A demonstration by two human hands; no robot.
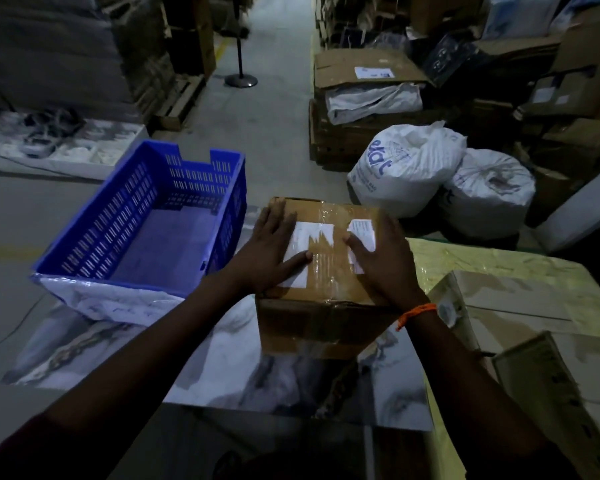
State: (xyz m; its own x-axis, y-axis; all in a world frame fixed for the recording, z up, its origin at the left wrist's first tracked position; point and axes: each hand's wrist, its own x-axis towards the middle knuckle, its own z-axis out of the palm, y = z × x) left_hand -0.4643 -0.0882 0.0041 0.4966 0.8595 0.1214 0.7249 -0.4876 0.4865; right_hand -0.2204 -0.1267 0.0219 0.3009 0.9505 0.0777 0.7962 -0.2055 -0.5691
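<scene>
Head view: left hand [274,251] and right hand [383,261] lie flat on the tape-glazed brown cardboard box [326,327] (each grip slack, fingers straight, clasping nothing), which sits on the glossy marbled bench [222,368] beside a slotted blue plastic crate [94,233].

Orange thread band [417,312] round the wrist of the right hand [383,261]; dark sleeve [18,452] on left arm

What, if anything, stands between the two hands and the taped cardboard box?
Nothing visible does. The left hand and the right hand both rest flat on the top of the cardboard box, partly covering its white labels.
</scene>
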